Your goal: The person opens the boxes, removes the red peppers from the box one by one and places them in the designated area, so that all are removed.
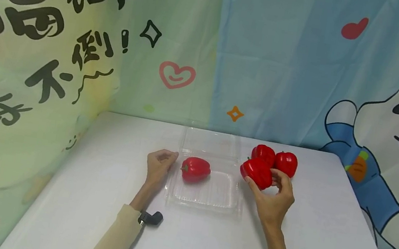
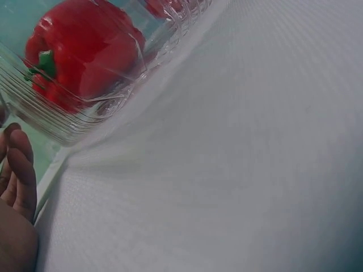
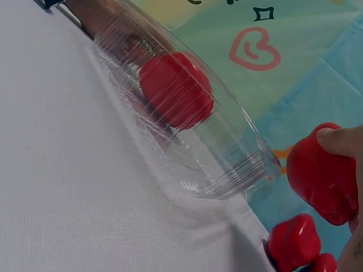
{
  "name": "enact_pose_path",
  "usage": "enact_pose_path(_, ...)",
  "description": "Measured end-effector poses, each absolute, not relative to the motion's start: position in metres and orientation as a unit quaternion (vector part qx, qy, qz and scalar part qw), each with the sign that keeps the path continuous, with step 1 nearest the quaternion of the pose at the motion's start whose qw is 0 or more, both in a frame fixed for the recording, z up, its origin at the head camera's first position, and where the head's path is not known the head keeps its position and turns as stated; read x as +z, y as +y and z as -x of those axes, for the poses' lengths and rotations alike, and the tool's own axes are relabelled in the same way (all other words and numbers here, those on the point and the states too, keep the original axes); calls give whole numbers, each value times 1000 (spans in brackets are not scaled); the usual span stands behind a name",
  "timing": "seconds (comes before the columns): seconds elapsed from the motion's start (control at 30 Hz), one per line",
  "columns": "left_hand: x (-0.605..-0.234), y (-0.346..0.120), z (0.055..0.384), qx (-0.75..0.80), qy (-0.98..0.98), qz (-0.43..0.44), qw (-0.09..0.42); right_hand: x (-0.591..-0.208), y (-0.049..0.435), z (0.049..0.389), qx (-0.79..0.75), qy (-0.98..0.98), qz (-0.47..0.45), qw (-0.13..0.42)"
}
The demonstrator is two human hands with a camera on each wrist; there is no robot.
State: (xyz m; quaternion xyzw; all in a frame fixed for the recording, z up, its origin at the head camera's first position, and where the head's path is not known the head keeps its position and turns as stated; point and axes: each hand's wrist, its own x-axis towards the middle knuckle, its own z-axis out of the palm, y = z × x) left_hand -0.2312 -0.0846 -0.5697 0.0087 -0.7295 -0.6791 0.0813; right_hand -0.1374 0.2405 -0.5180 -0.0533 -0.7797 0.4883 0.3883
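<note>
A clear plastic clamshell container (image 1: 216,206) stands on the table with its lid (image 1: 212,143) folded back. One red bell pepper (image 1: 195,170) lies inside its left part, green stem to the left. At the container's left rim is my left hand (image 1: 159,168), its curled fingers (image 2: 22,170) pinching the edge. My right hand (image 1: 276,200) grips another red bell pepper (image 1: 256,172) between thumb and fingers, just right of the container. In the right wrist view this held pepper (image 3: 320,175) is above the table, apart from the container wall.
Two more red bell peppers, one (image 1: 264,153) behind the held one and one (image 1: 286,163) to its right, sit on the white table (image 1: 81,218) near the back. A printed curtain (image 1: 270,66) hangs behind the table's far edge.
</note>
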Motion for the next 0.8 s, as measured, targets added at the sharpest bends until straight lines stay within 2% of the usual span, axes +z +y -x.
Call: enact_pose_path(0.8,-570,-85,232,-677,-731,-9,82,-528,246,134,474,-785,118,380)
